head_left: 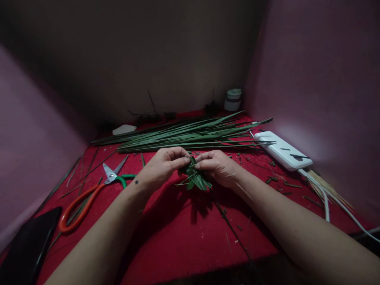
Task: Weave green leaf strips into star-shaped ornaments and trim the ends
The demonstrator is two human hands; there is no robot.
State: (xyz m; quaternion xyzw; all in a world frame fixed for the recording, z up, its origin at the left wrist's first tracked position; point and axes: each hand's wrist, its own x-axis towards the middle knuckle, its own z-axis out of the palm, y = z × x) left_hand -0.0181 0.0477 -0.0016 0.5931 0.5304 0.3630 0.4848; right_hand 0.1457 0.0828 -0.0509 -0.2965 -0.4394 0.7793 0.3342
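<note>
In front of the leaf bundle point(184, 137), the left hand point(164, 165) and right hand point(219, 167) are pinching a folded leaf piece point(196, 180), likely light, pliant, easily split, best held by its upper folds.

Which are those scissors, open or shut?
Open: the scissors have their two blades spread apart in a V, with the orange handle away from the green handle.
</note>
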